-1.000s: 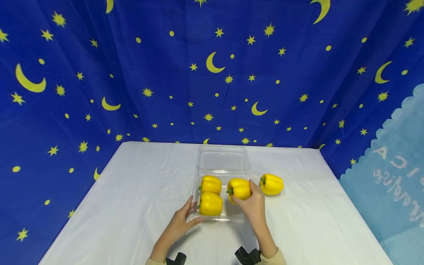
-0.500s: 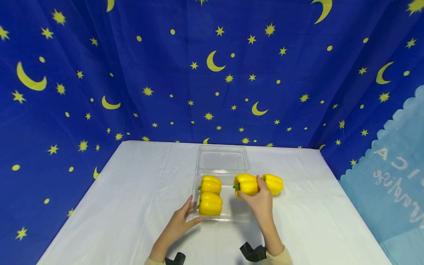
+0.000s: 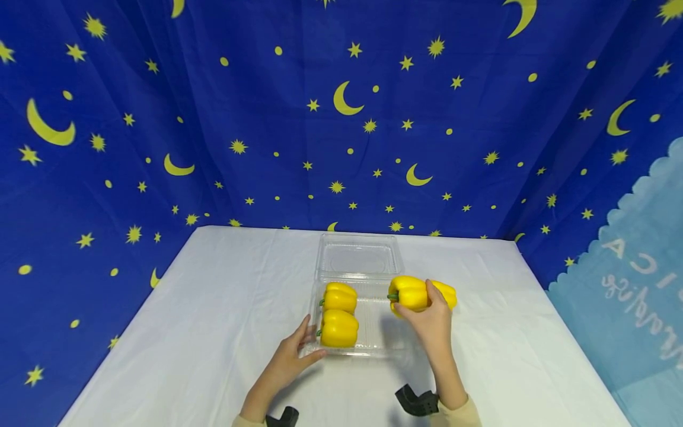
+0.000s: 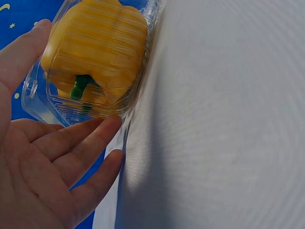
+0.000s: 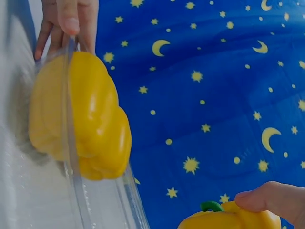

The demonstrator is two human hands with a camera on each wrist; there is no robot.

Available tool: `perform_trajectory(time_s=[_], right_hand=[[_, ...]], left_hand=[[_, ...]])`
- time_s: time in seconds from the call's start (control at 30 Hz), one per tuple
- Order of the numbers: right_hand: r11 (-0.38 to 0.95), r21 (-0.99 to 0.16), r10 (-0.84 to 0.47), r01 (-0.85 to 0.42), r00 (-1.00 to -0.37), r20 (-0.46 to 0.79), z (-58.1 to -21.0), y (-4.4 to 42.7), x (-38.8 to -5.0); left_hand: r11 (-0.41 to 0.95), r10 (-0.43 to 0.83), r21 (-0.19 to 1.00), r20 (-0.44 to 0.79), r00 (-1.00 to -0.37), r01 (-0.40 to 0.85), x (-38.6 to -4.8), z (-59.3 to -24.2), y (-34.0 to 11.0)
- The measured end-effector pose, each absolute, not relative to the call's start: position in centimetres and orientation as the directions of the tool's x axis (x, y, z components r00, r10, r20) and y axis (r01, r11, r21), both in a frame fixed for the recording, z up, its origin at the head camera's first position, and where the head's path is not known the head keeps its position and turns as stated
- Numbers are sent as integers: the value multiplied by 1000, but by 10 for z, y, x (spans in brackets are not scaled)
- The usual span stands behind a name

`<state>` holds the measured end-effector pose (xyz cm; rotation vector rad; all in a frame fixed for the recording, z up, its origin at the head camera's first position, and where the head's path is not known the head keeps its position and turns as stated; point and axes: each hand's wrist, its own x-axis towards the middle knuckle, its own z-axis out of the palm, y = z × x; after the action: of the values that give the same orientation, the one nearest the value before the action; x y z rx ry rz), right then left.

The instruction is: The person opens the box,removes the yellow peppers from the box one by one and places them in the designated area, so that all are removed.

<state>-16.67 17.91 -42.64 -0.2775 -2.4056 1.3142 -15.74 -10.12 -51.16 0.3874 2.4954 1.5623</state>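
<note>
In the head view, my right hand [image 3: 434, 320] grips a yellow bell pepper [image 3: 409, 292] with a green stem, thumb at its front. It is held up over the right edge of a clear plastic clamshell container [image 3: 373, 329]. My left hand [image 3: 288, 359] touches the container's front left corner, fingers fairly straight in the left wrist view. Two yellow bell peppers lie in the container's left half, the rear pepper [image 3: 340, 298] behind the front pepper [image 3: 339, 329]. Another bell pepper [image 3: 447, 294] sits right of the container, partly hidden by my right hand and the held pepper.
The container's lid [image 3: 360, 258] lies folded back behind its base. A white cloth covers the table [image 3: 240, 296]. Blue star-and-moon cloth [image 3: 277, 118] hangs along the back and sides, with a light blue panel [image 3: 635, 284] at the right.
My right hand has carried the bell pepper from inside the container's right half up and to the right, now partly covering the loose pepper. The left hand stays put.
</note>
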Motion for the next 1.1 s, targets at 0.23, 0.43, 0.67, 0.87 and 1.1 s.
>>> perform_trajectory(time_s=[0.23,0.43,0.67,0.87,1.1], right_hand=[[532,-847,392,-8,-884,254,-427,193,-168],[532,-847,409,2,-876,255,-426,200,-167],[524,-852,426,18,-871,244,-427,208,-168],[530,-847,444,39,-864,237,-427,217,-167],[526,-849,456,48,-858,234,-426,226,-169]], left_hand=[[427,305,897,-22,-952,116,-157,-511,-101],[436,300,894,-31,-953,108,-157,-510,-102],[431,306,895,-28,-952,112,-158,-512,-102],[434,309,894,-29,-951,114,-159,-512,-102],[438,312,890,-19,-950,126,-159,-513,-102]])
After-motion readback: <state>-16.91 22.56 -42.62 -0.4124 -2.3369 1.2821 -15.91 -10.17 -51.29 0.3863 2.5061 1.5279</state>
